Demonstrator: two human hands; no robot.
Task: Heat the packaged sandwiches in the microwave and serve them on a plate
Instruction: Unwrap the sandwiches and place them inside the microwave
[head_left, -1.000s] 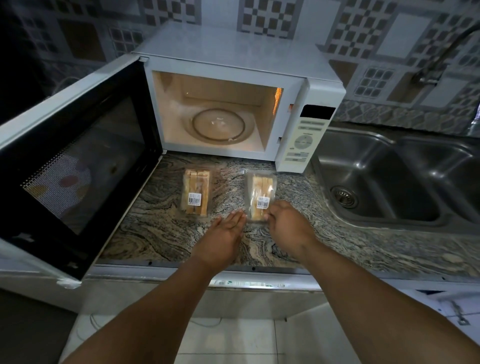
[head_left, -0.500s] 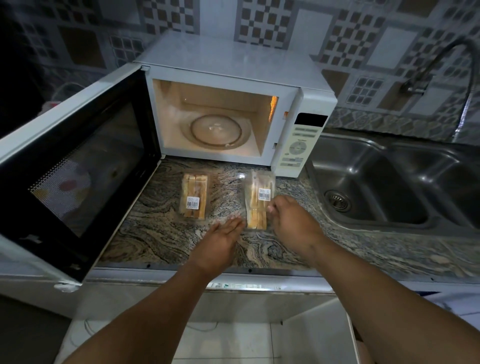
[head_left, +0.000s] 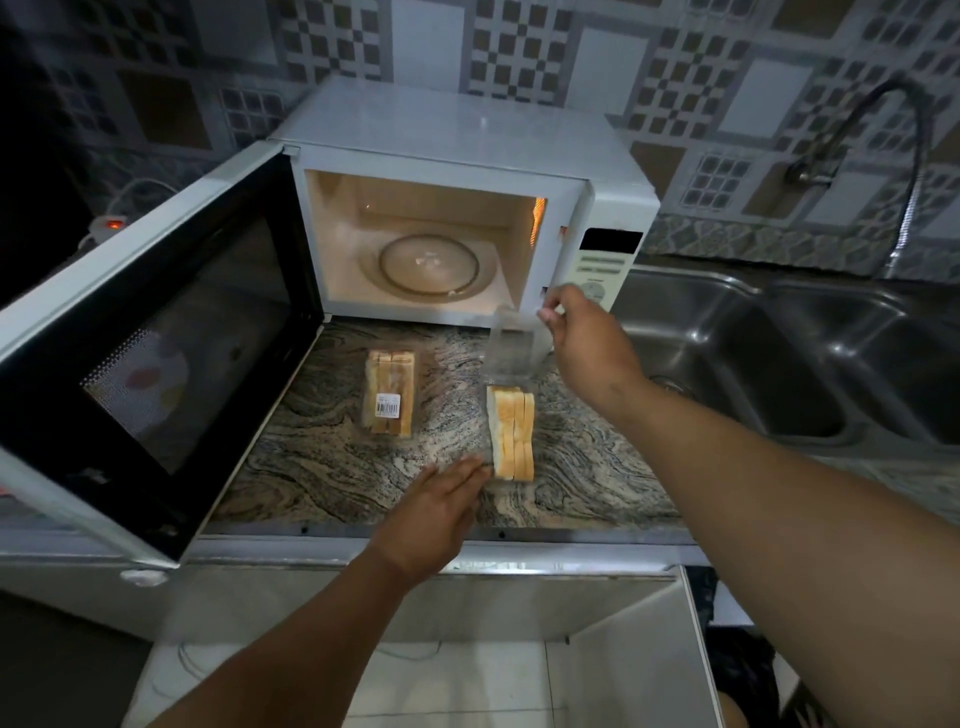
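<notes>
Two packaged sandwiches lie on the marbled counter (head_left: 322, 467) in front of the white microwave (head_left: 452, 124). The left sandwich pack (head_left: 390, 399) is closed, label up. The right sandwich pack (head_left: 512, 434) is opened, its bread bare. My right hand (head_left: 582, 345) pinches the clear plastic lid (head_left: 514, 345) and holds it up, hinged at the pack's far end. My left hand (head_left: 441, 506) lies flat with fingers extended, fingertips against the pack's near left corner. The microwave door (head_left: 145, 343) hangs open to the left; the glass turntable (head_left: 428, 267) is bare and lit.
A steel double sink (head_left: 769, 364) with a tall tap (head_left: 904, 171) sits right of the microwave. A white power strip (head_left: 111, 224) with a red light lies behind the door. Below the counter edge an open cabinet shows tiled floor.
My right hand has lifted from the right pack toward the microwave, swinging the clear lid up and uncovering the bread. My left hand stayed at the pack's near corner.
</notes>
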